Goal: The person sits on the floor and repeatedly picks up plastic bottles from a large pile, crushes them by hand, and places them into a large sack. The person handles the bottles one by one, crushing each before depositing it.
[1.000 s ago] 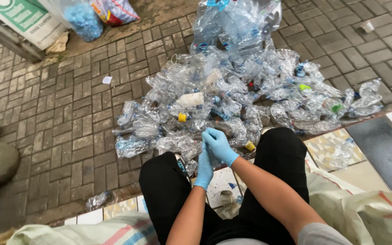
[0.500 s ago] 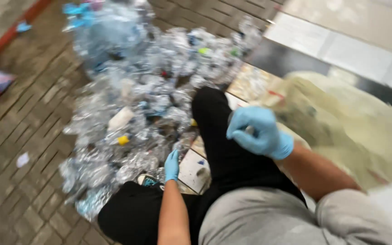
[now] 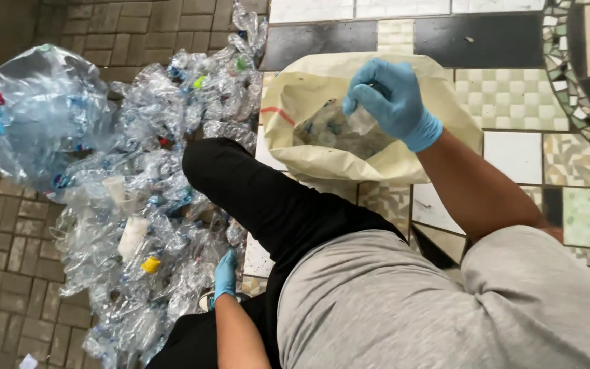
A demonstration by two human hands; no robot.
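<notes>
While right hand (image 3: 392,99) pinches clear bottle (image 3: 360,119) over sack (image 3: 377,160), left hand (image 3: 225,275) rests loosely among crushed bottles (image 3: 138,225).

**Crushed bottle at the sack's mouth**

A clear, crumpled plastic bottle (image 3: 362,121) hangs just above the open mouth of the cream sack (image 3: 404,160), which lies slumped on the tiled floor with more flattened clear bottles inside.

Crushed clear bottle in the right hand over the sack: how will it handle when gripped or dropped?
The crushed clear bottle, pinched by the right hand over the cream sack, looks empty and thin-walled, so probably very light. Its creased, flattened walls would likely give and crackle under grip. Being flattened, it seems unlikely to roll; smooth plastic against a glove may slip.
</notes>
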